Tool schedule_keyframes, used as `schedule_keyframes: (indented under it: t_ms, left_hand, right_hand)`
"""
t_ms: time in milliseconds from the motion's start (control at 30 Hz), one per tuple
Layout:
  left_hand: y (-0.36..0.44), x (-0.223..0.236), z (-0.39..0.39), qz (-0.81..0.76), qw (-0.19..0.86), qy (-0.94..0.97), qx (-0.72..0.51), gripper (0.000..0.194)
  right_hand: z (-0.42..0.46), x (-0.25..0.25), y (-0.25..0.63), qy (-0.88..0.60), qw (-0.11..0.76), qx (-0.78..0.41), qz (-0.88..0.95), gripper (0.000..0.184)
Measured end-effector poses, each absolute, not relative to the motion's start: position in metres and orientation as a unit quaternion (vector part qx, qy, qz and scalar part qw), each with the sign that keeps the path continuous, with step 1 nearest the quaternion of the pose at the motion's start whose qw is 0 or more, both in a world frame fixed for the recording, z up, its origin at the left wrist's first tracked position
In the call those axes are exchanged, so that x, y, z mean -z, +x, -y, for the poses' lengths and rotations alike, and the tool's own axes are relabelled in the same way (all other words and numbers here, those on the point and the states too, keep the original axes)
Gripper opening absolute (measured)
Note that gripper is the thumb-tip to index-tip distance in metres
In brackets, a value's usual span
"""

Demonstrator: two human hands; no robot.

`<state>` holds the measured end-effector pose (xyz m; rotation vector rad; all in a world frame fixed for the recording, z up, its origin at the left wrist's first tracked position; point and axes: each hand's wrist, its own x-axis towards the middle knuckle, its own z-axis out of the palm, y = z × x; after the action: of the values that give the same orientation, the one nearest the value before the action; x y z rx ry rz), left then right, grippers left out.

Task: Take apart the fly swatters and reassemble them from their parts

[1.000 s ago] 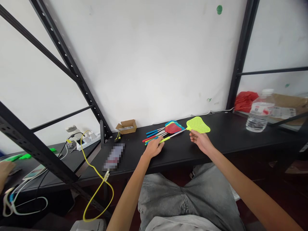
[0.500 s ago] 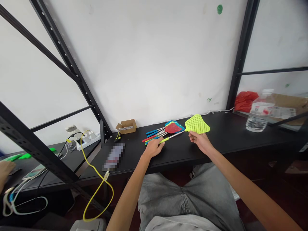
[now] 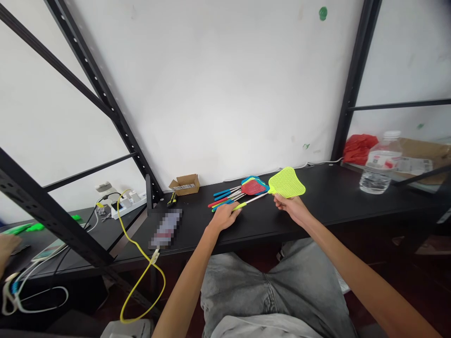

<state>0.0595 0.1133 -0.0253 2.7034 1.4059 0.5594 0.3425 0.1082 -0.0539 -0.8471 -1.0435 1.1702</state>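
Note:
A yellow-green fly swatter [image 3: 287,182] with a perforated head and a thin metal shaft is held between my two hands. My left hand [image 3: 226,216] is closed around its handle, low over the black tabletop. My right hand [image 3: 287,204] pinches the lower edge of the head, close to where the shaft joins it. Just behind the shaft lies a pile of fly swatters [image 3: 254,187] with red, blue and yellow-green heads, the red one on top. Their blue, red and green handles point left, and my left hand partly covers some of them.
A small open cardboard box [image 3: 184,185] stands by the wall, with a yellow-black cutter [image 3: 172,200] before it. A blurred-out phone [image 3: 167,228] trails a yellow cable [image 3: 134,241]. On the right are a water bottle [image 3: 378,164] and a red bag [image 3: 358,149]. Another person's hand [image 3: 7,249] shows at far left.
The held swatter's head and my right hand have shifted slightly left, toward my left hand. My left hand keeps its place and grip on the handle.

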Motion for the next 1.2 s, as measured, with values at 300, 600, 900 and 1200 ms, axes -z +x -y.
schedule_keyframes:
  t_ms: [300,600,900,1200]
  left_hand:
    - [0.06,0.025,-0.113,-0.449,0.034,0.874,-0.182,0.035]
    - [0.061,0.029,-0.12,-0.482,-0.073,0.839,-0.24,0.036]
    - [0.051,0.037,-0.129,-0.614,-0.19,0.726,-0.244,0.038]
    - [0.052,0.043,-0.13,-0.629,-0.143,0.742,-0.184,0.04]
  right_hand:
    - [-0.108,0.056,0.341,-0.372,0.612,-0.498,0.488,0.034]
    - [-0.108,0.055,0.335,-0.413,0.566,-0.452,0.552,0.034]
    - [-0.109,0.055,0.336,-0.412,0.561,-0.443,0.565,0.034]
    - [-0.107,0.054,0.335,-0.411,0.559,-0.442,0.569,0.034]
